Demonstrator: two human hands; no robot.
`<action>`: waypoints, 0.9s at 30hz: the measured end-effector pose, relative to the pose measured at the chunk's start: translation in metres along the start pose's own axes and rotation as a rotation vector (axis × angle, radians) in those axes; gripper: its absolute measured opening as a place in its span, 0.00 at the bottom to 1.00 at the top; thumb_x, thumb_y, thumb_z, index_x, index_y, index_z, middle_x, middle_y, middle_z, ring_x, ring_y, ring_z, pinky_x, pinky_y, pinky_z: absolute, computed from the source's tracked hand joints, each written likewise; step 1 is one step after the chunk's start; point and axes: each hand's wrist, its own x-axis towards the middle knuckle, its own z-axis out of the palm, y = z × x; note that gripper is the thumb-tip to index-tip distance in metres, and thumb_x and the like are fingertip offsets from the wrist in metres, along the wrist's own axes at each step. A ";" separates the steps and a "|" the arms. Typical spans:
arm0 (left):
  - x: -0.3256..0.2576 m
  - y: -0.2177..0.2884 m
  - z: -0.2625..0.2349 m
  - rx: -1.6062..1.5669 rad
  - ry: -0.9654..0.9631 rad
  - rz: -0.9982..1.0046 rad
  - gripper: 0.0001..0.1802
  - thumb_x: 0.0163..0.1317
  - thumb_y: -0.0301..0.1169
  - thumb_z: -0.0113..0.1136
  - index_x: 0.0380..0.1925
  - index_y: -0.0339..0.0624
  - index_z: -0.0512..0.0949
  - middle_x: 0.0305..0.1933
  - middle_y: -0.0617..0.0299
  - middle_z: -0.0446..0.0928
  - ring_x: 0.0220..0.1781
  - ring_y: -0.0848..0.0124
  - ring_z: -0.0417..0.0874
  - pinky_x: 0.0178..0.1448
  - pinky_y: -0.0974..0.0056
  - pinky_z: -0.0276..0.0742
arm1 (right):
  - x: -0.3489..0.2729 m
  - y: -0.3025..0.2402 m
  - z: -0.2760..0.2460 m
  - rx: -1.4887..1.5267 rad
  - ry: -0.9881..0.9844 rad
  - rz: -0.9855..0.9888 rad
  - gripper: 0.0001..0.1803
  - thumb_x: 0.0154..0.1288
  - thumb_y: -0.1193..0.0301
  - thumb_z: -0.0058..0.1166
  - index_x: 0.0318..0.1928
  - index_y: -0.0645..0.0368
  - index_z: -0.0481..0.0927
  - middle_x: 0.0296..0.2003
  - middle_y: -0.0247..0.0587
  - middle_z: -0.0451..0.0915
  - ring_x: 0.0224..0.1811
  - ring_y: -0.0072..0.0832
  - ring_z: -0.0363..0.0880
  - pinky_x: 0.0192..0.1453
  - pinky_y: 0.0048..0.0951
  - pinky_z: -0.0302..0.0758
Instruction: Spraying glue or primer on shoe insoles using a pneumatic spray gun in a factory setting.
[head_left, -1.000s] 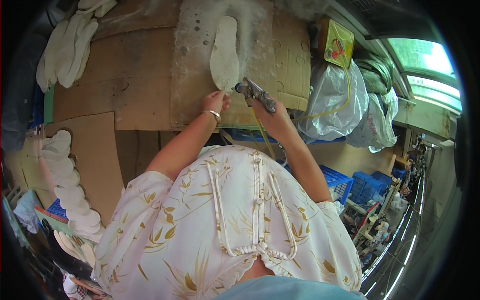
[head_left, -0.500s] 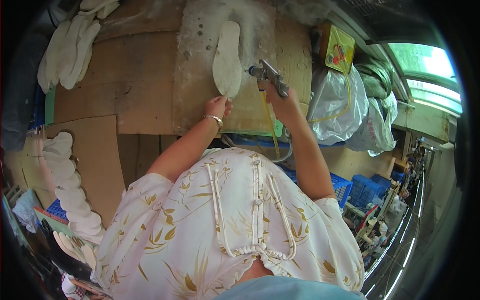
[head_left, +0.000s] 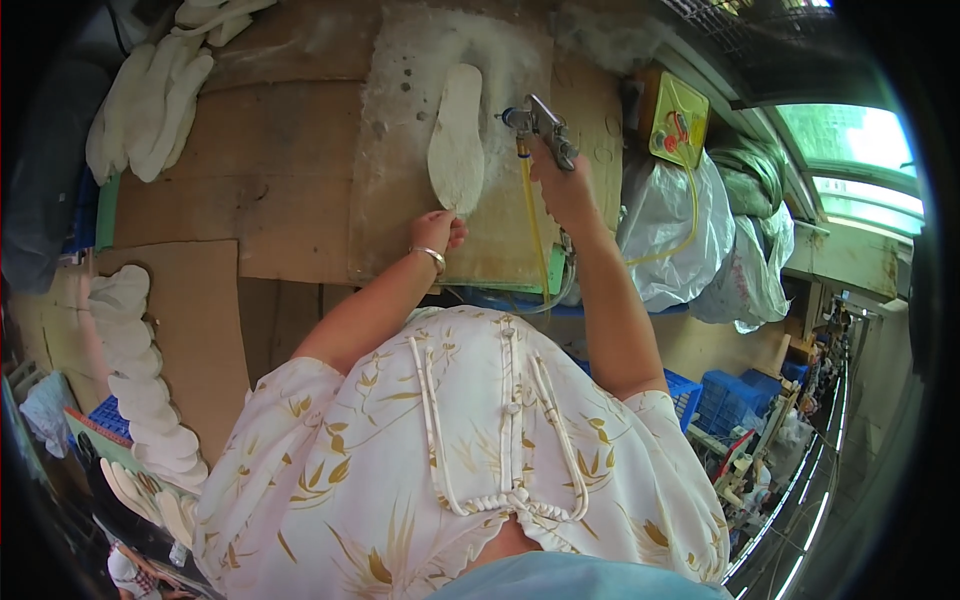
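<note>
A white insole (head_left: 457, 140) lies lengthwise on a cardboard sheet (head_left: 400, 190) dusted with pale residue. At its near end, my left hand (head_left: 437, 231) pinches the insole's edge between thumb and fingers. My right hand (head_left: 565, 185) is wrapped round the handle of a metal spray gun (head_left: 542, 128), held to the right of the insole and apart from it. The gun's nozzle points left, toward the insole. A yellow hose (head_left: 535, 235) hangs down from the gun. I cannot make out any spray in the air.
Several white insoles (head_left: 142, 372) overlap in a row at the left, with another pile (head_left: 150, 105) at the far left. On the right stand a yellow container (head_left: 680, 118) with a hose, and plastic bags (head_left: 675, 235). Blue crates (head_left: 735, 395) sit lower right.
The insole and my left hand have shifted slightly nearer to me. The spray gun in my right hand has moved a little farther away.
</note>
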 end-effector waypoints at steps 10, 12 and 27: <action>-0.010 0.008 0.007 0.024 0.011 0.376 0.06 0.53 0.30 0.58 0.23 0.40 0.74 0.29 0.64 0.76 0.25 0.77 0.76 0.32 0.72 0.75 | -0.035 0.003 -0.016 0.287 0.042 0.008 0.15 0.63 0.59 0.45 0.33 0.58 0.74 0.22 0.30 0.72 0.11 0.13 0.59 0.12 0.18 0.57; -0.023 0.030 0.018 -0.131 -0.086 0.480 0.05 0.52 0.29 0.58 0.21 0.42 0.73 0.27 0.68 0.73 0.29 0.80 0.73 0.37 0.69 0.74 | -0.046 0.018 -0.021 0.363 0.013 -0.018 0.13 0.66 0.61 0.41 0.39 0.57 0.71 0.28 0.32 0.74 0.11 0.12 0.56 0.12 0.16 0.55; -0.187 0.209 -0.249 -0.851 0.251 1.190 0.04 0.52 0.22 0.49 0.22 0.41 0.67 0.25 0.63 0.67 0.31 0.72 0.72 0.41 0.59 0.77 | -0.071 0.005 0.042 0.215 -0.302 0.022 0.17 0.66 0.57 0.42 0.42 0.58 0.71 0.29 0.35 0.75 0.10 0.13 0.56 0.12 0.16 0.56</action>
